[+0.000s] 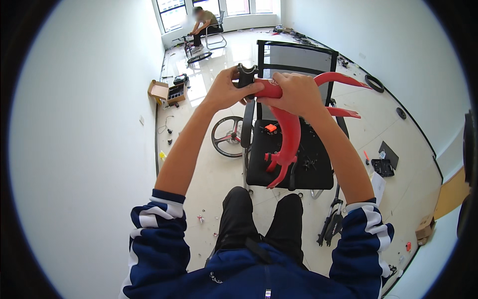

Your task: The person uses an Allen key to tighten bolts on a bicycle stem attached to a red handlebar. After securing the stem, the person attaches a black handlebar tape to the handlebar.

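In front of me, above an office chair, I hold up a red bicycle frame (288, 132). My right hand (299, 94) is wrapped round its upper tube, near the tube's left end. My left hand (228, 90) grips a short black seat post (246, 77) with a curved cradle at its top. The left thumb reaches over to the end of the red tube. Whether the post touches the tube or sits in it I cannot tell, because my fingers cover that spot. Two red prongs of the frame stick out past my right hand.
Small parts lie on the black chair seat (259, 167), beside a wheel (229, 137). A bicycle fork (331, 222) rests on the floor at right, near a black tool case (382, 167). An opened box (174, 92) stands by the left wall. Far off, a person (205, 24) sits by a bicycle.
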`<action>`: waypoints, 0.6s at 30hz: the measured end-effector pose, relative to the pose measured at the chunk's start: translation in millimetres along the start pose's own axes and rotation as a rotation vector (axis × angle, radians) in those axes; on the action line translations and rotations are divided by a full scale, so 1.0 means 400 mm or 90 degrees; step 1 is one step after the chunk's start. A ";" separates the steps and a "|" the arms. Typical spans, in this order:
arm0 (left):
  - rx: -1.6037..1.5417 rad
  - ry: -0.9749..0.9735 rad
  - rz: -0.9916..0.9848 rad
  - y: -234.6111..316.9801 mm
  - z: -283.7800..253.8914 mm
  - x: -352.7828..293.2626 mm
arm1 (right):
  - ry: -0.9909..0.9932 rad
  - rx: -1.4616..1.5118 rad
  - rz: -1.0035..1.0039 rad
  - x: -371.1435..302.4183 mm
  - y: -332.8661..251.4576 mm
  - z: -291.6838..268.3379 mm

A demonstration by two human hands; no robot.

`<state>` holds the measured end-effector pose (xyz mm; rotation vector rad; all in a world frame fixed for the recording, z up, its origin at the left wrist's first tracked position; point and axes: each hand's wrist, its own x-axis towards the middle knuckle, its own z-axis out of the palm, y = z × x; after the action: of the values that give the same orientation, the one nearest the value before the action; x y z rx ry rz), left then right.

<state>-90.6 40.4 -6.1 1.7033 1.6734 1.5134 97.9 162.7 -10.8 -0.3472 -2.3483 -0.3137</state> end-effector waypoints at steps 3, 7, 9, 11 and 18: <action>-0.002 -0.070 -0.042 -0.005 -0.018 -0.009 | 0.009 0.002 0.000 -0.001 0.006 0.024; -0.006 -0.077 -0.017 -0.023 -0.065 -0.010 | 0.006 0.020 0.000 0.012 0.025 0.031; 0.007 -0.070 -0.029 -0.021 -0.082 -0.034 | -0.001 0.015 -0.025 0.011 0.023 0.037; 0.016 -0.058 -0.023 -0.030 -0.106 -0.040 | 0.000 0.018 -0.041 0.024 0.022 0.043; 0.006 -0.001 -0.019 -0.076 -0.132 -0.079 | 0.029 0.047 -0.074 0.058 -0.007 0.071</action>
<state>-141.9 -1.4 -23.8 1.6767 1.6999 1.4925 62.9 173.0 -15.0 -0.1672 -2.3329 -0.2855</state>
